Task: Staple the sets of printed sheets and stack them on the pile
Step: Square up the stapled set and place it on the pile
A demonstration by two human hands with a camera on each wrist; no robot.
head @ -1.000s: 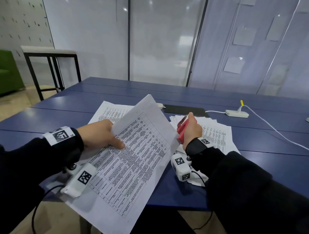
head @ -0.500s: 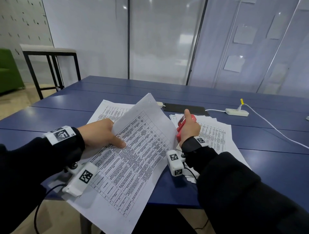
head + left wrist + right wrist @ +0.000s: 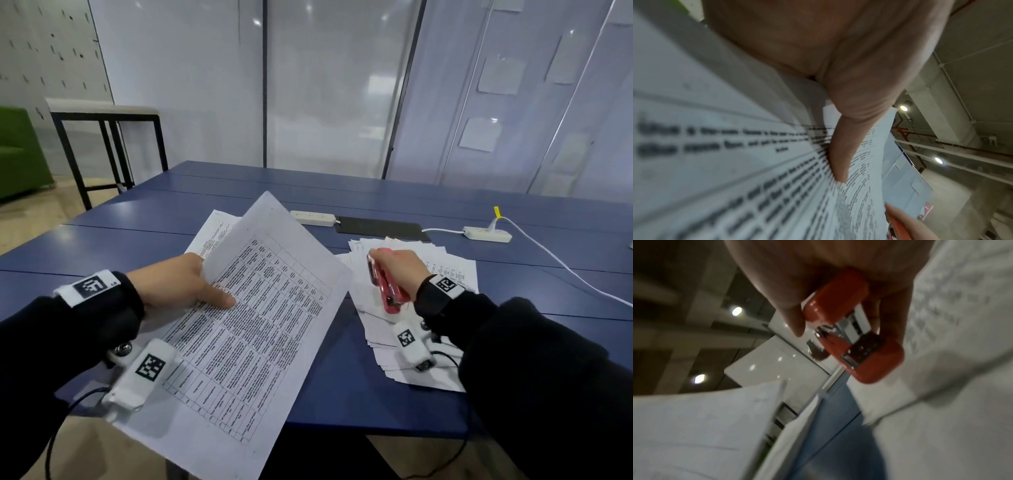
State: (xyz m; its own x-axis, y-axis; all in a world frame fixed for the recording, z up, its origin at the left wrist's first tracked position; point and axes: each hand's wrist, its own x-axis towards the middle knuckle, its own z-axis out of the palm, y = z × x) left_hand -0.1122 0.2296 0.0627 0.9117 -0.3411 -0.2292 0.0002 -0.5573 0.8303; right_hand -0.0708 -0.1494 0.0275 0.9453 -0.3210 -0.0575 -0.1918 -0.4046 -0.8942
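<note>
**Head view: sheets held left, stapler held right**

Head view: the set of printed sheets [image 3: 260, 308] is pinched by the left hand [image 3: 174, 282], its long axis running up and away. The red stapler [image 3: 385, 286] is gripped by the right hand [image 3: 399, 270] above the pile [image 3: 445, 270], just right of the set's edge.

Left wrist view: the thumb [image 3: 846, 146] is pressed on the print.

Right wrist view: the stapler's mouth is seen parted.

An office meeting room: a long blue table [image 3: 376, 202] carrying printed sheets [image 3: 260, 308] and white power strips [image 3: 487, 234], frosted glass partition walls [image 3: 329, 85] behind, a green sofa [image 3: 17, 154] at left
</note>
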